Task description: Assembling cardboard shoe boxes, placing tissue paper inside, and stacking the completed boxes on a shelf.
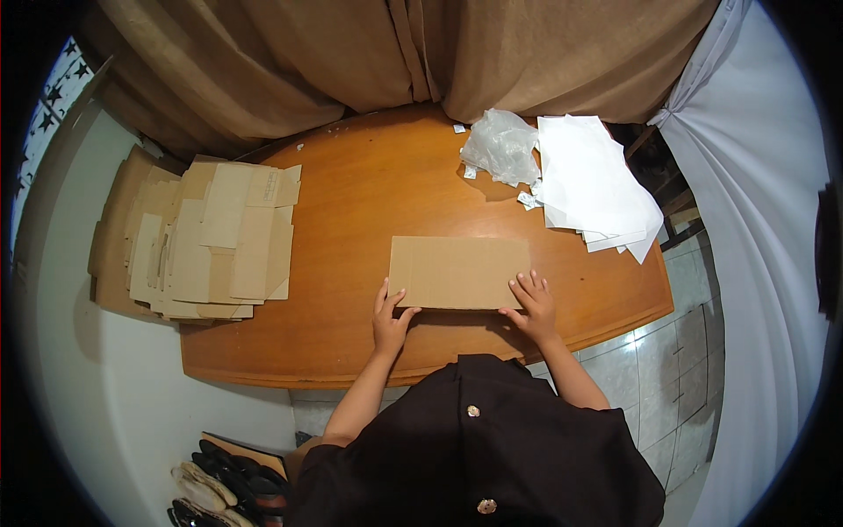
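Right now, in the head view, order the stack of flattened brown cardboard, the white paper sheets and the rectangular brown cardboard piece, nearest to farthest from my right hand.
1. Rectangular brown cardboard piece: touching your right hand.
2. White paper sheets: beyond the hand, upper right.
3. Stack of flattened brown cardboard: far left.

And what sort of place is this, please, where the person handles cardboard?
Probably a room in a home, though I cannot be certain: brown curtains hang beyond the far edge of a wooden table, and several shoes sit together near the wall at lower left.
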Demonstrator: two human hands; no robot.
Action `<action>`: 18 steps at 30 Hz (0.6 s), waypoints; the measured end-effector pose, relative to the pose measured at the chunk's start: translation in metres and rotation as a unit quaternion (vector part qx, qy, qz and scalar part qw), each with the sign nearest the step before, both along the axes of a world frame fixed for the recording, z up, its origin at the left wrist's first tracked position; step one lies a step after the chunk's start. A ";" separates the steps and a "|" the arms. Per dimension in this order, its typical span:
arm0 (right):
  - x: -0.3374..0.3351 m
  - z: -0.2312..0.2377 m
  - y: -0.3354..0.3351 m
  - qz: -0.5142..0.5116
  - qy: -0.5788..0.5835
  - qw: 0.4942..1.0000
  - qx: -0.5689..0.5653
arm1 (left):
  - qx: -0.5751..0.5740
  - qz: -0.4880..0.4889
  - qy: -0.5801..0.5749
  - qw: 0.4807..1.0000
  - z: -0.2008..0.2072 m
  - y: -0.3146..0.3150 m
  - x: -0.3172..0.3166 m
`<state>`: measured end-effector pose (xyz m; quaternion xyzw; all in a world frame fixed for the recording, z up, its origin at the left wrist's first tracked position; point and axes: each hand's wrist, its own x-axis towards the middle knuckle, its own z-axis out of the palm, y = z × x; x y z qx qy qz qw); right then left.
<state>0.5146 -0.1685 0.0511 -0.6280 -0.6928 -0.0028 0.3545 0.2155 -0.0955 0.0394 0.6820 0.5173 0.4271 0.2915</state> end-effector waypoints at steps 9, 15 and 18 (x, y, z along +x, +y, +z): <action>-0.013 0.025 -0.001 0.028 0.000 1.000 0.002 | -0.011 -0.057 -0.002 0.998 0.010 0.019 -0.018; -0.030 0.047 0.043 -0.024 0.107 0.994 -0.021 | 0.081 -0.038 0.265 0.960 0.040 0.058 -0.091; -0.038 0.033 0.055 -0.004 0.182 0.982 -0.056 | 0.068 0.124 0.213 0.967 0.033 0.057 -0.102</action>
